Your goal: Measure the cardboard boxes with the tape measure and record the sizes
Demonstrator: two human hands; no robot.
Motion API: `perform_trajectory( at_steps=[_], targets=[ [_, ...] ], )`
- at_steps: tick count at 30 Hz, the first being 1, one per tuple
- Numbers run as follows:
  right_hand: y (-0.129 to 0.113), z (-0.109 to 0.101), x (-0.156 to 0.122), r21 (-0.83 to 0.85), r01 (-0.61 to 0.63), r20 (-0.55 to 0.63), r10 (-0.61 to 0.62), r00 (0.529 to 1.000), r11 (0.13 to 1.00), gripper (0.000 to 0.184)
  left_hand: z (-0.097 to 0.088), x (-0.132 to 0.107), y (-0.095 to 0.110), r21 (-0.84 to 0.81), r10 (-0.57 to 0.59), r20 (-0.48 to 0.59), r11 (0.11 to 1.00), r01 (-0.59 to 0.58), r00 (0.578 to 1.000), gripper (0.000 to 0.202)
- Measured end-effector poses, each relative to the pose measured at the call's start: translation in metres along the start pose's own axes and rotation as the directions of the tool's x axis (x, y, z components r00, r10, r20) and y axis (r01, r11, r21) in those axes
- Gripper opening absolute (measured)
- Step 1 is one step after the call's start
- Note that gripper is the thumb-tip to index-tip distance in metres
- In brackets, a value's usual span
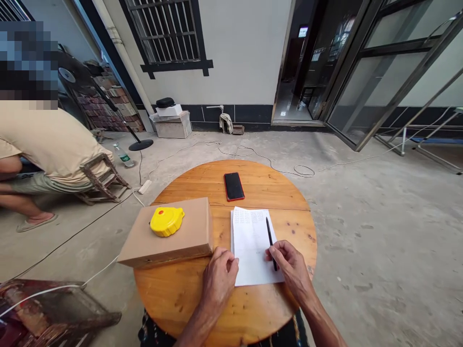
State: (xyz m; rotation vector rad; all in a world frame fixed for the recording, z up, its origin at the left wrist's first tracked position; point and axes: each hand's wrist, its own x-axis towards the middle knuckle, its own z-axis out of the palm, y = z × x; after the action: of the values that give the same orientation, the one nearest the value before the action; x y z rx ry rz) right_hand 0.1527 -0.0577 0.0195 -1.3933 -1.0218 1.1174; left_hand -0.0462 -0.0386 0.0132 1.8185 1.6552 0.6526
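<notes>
A black pen [269,231] is pinched in my right hand [291,267], held at a steep slant over the white paper [253,246]. Small rows of writing or figures show on the upper part of the sheet, too small to read. My left hand [221,273] rests on the table with its fingers curled in, at the sheet's lower left edge; nothing shows in it. Just beyond that hand is a brown cardboard box [191,226], and on its top lies a yellow tape measure [166,221]. Past the paper lies a dark-screened phone in a red case [234,186].
Everything lies on a round wooden table [188,308]. A person [54,140] sits on a low wooden stool [104,178] at the left, near a standing fan [141,144] and a plastic bottle [123,155]. Cables [108,265] cross the concrete floor. A glass door [383,91] stands ajar.
</notes>
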Motion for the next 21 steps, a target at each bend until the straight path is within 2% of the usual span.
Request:
perform_trajectory(
  at_steps=[4, 12, 17, 21],
  targets=[
    [0.007, 0.0, -0.001, -0.018, 0.02, 0.036, -0.02, 0.999, 1.0, 0.036, 0.001, -0.002, 0.0, 0.045, 0.001, -0.034, 0.999, 0.001, 0.999, 0.021],
    [0.006, -0.003, -0.005, -0.062, -0.016, 0.073, 0.02, 0.997, 0.998, 0.036, 0.002, 0.003, 0.004, 0.136, -0.062, -0.006, 0.989, 0.062, 0.998, 0.022],
    [0.007, -0.003, -0.013, -0.062, -0.066, 0.086, 0.071, 0.994, 0.996, 0.037, 0.0, -0.006, 0.003, 0.173, -0.11, 0.036, 0.98, 0.102, 0.993, 0.022],
    [0.005, 0.001, -0.017, -0.062, -0.094, 0.107, 0.1, 0.989, 0.994, 0.038, -0.002, -0.014, 0.003, 0.202, -0.134, 0.048, 0.972, 0.122, 0.99, 0.013]
  ],
)
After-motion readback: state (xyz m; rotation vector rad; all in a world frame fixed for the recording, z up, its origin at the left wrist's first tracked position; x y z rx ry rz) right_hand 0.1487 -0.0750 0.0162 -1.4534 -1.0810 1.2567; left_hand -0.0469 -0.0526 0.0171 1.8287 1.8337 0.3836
